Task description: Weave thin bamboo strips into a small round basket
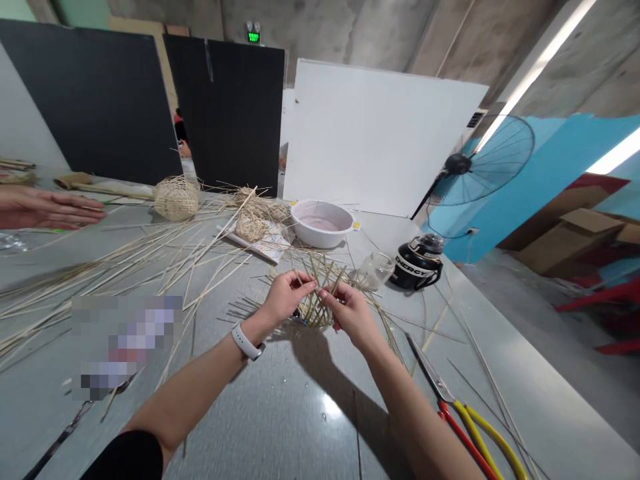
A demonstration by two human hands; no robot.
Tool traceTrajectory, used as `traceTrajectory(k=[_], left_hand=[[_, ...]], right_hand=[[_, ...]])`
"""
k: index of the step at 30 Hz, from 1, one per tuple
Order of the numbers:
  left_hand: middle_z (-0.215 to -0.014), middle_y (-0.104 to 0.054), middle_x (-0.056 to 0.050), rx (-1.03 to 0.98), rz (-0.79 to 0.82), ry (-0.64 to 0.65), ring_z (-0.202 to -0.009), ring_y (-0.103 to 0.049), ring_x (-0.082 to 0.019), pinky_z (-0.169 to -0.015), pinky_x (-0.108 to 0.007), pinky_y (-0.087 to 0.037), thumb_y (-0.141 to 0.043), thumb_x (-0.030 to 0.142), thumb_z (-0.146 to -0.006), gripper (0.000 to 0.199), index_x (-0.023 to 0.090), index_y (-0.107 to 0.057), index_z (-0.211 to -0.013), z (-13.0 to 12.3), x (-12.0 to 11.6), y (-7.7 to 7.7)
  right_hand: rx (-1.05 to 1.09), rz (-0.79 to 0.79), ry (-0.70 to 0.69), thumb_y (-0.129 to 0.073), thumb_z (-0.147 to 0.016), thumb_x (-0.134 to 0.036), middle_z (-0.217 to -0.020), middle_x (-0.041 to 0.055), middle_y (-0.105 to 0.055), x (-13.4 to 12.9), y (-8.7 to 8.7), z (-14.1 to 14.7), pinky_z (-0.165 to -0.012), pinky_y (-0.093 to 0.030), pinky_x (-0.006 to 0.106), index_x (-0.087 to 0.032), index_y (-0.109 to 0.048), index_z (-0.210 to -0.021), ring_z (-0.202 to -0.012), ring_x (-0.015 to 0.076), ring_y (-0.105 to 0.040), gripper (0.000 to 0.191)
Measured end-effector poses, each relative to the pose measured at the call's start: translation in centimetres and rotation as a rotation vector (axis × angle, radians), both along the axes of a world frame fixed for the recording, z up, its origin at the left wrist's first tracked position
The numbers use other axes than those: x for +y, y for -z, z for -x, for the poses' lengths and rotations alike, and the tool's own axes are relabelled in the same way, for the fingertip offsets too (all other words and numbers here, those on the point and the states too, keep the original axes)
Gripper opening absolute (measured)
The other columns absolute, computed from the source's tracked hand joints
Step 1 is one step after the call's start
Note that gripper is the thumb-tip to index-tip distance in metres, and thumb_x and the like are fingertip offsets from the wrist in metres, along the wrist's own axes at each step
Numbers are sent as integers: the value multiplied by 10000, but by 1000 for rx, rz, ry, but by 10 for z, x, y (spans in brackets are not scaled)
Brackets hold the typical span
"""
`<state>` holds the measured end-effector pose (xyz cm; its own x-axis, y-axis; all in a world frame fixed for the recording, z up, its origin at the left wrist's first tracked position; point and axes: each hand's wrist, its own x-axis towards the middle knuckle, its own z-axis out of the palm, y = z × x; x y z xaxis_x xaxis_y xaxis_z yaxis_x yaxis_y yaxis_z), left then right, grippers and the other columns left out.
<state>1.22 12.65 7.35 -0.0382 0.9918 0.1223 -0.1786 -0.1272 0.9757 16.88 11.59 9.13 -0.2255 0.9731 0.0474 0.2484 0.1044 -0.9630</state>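
One camera on the person's head, looking forward and down, up above the gray table (280, 413), close to the left hand (285, 297) and the right hand (350, 313), a wide view, white board (370, 133) far ahead at the top, fan (480, 160) off to the right side

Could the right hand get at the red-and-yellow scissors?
Probably yes: the right hand holds the woven strips, but the scissors lie close by on the table, with only thin loose strips between.
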Motion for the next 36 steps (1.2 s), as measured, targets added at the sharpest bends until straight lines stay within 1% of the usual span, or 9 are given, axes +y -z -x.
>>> traceTrajectory(k=[5, 12, 15, 20, 25, 31, 36], left_hand=[[-708, -653, -8, 30, 17, 17, -672, -576, -126, -694, -266, -454, -755, 296, -664, 199, 151, -625, -703, 1, -2, -2], [-709, -663, -8, 22, 42, 5, -642, -604, -125, -652, -256, -463, -770, 272, -699, 216, 155, -613, -789, 1, -2, -2], [-685, -642, 5, 8, 42, 13, -638, -619, -127, -662, -261, -478, -747, 224, -732, 191, 158, -584, -807, 1, -3, -3], [-707, -644, 8, 24, 15, 8, -678, -641, -122, -696, -255, -483, -700, 143, -772, 162, 159, -545, -816, 2, -5, -8], [-727, -640, 4, 15, 10, 71, -686, -642, -124, -690, -259, -490, -711, 171, -774, 182, 162, -531, -803, 2, -7, -10], [-738, -631, 7, 21, 4, 45, -677, -630, -112, -689, -251, -497, -688, 156, -772, 145, 152, -550, -817, 3, -6, -7], [-739, -620, 17, 35, -22, 65, -669, -626, -102, -688, -247, -508, -671, 154, -777, 131, 153, -545, -811, 4, -6, -8]], right_hand=[[8, -17, 30, -651, -772, -537, -605, -37, -535, -2, 0, 3, -314, -337, 233, -195, -560, -754, -342, 85, -443, 355], [-39, -84, 103, -599, -807, -554, -694, 16, -638, -2, 7, 3, -309, -360, 256, -203, -554, -783, -328, 92, -449, 355], [-41, -103, 124, -597, -818, -541, -675, 6, -617, -3, 8, 3, -310, -361, 256, -212, -546, -793, -337, 95, -444, 334], [-24, -122, 138, -589, -829, -514, -676, -12, -580, -4, 6, 5, -292, -358, 254, -227, -495, -801, -336, 91, -425, 303], [-54, -129, 120, -581, -843, -537, -712, -15, -576, -2, 6, 4, -291, -388, 249, -222, -508, -861, -367, 92, -444, 324], [-11, -81, 66, -686, -766, -531, -774, 3, -613, -3, -3, 0, -310, -366, 224, -194, -580, -889, -412, 73, -428, 374], [66, -68, 56, -762, -681, -559, -760, 5, -605, -2, -5, -1, -355, -382, 208, -176, -616, -805, -485, 78, -443, 429]])
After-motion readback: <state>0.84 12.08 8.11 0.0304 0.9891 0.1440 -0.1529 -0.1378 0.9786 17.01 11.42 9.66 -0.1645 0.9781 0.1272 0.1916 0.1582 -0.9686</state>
